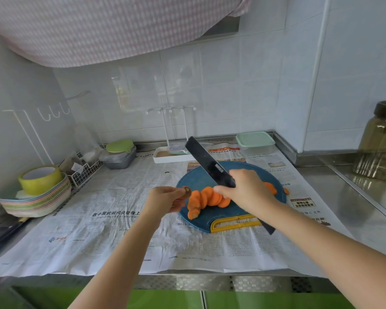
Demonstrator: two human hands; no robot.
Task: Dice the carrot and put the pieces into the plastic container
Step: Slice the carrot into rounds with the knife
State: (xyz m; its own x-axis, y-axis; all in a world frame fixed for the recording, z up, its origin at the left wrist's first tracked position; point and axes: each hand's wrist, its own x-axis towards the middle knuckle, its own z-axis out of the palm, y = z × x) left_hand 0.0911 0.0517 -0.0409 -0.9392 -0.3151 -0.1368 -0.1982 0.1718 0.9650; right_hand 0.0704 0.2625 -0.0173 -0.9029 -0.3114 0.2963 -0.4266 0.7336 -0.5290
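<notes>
Pinched at the fingertips of the left hand (163, 198) is the brown carrot stem end (187, 190), held over the near-left edge of the blue cutting board (198, 175). The black knife (207, 161) is gripped by the right hand (243, 188) where blade meets handle, with the blade tilted up and away. Between and just below both grips, the carrot slices (210, 198) lie overlapped in a row whose long axis runs from the pinch towards the knife hand. They are judged light, stiff and slightly slick, best pinned from above. The lidded plastic container (255, 142) stands well beyond the knife hand.
</notes>
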